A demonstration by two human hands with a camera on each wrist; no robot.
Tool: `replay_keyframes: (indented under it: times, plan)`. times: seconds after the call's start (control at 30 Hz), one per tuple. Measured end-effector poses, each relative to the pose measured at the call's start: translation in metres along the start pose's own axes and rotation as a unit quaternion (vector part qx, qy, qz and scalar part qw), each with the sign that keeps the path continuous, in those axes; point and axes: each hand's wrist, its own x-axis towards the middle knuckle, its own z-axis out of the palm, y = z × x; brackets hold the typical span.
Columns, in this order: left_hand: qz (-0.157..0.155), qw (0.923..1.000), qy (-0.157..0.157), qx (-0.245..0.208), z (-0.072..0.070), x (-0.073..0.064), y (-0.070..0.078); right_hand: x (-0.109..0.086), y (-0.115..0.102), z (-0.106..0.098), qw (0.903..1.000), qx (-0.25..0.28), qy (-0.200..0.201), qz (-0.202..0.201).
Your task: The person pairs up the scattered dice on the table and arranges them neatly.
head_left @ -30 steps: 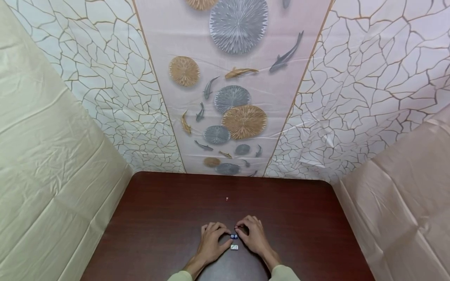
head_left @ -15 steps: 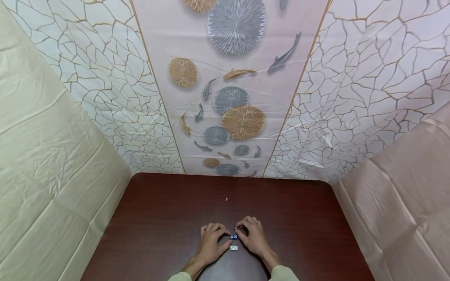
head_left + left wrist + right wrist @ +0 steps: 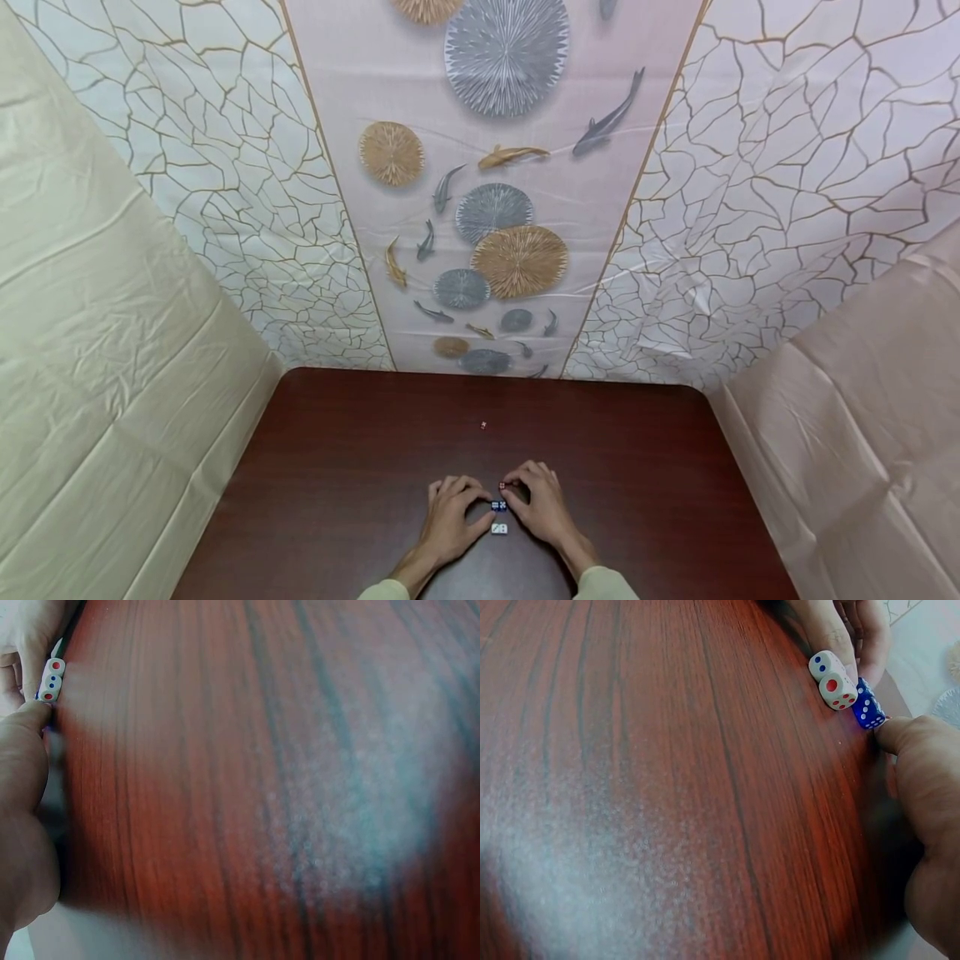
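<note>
In the head view, my left hand (image 3: 450, 518) reaches in from the left, its thumb and index fingertip at the near and far sides of a pair of blue dice (image 3: 498, 506), holding them at their left end. Opposite it, my right hand (image 3: 542, 502) pinches a small red die (image 3: 502, 485) between thumb and index finger, just beyond the blue pair. Two white dice (image 3: 499, 528) lie side by side on the near side. From the right wrist, the white dice (image 3: 832, 681) stand beside a blue die (image 3: 868, 705); the right thumb tip is close to it.
Another small red die (image 3: 483, 425) lies farther back on the dark reddish-brown table (image 3: 360, 433). A patterned cloth (image 3: 517, 258) hangs behind the table's far edge, and plain beige cloths flank both sides.
Both hands keep nearly the same pose around the dice. Only a slight shift of the whole head view shows.
</note>
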Motion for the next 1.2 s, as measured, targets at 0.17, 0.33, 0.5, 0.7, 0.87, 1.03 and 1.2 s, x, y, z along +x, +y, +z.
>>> replay_keyframes:
  times: [0.17,0.33,0.5,0.7,0.87,1.03,1.2]
  plan:
    - [-0.001,1.0,-0.003,0.002,0.0,0.001,0.0,0.0,0.0,-0.001,0.9999,0.004,-0.004,0.01]
    - [0.002,1.0,-0.005,0.002,-0.001,0.001,0.0,0.0,0.001,-0.001,1.0,0.006,0.0,0.005]
    - [0.0,0.9998,-0.016,-0.009,-0.002,0.002,-0.002,0.0,0.002,0.0,0.9999,-0.001,0.008,-0.009]
    - [-0.003,0.9991,-0.031,-0.027,-0.008,0.002,-0.005,0.0,0.0,-0.001,1.0,0.003,0.005,-0.006]
    - [0.009,0.9986,0.002,-0.052,-0.013,0.004,-0.006,-0.001,-0.001,-0.001,0.9995,-0.001,0.024,-0.022]
    - [0.002,0.9977,0.02,-0.065,-0.016,0.01,-0.008,-0.002,-0.002,0.001,0.9985,-0.01,0.04,-0.037]
    - [-0.015,0.9979,0.015,-0.061,-0.019,0.021,-0.011,-0.001,-0.002,0.001,0.9992,-0.01,0.032,-0.023]
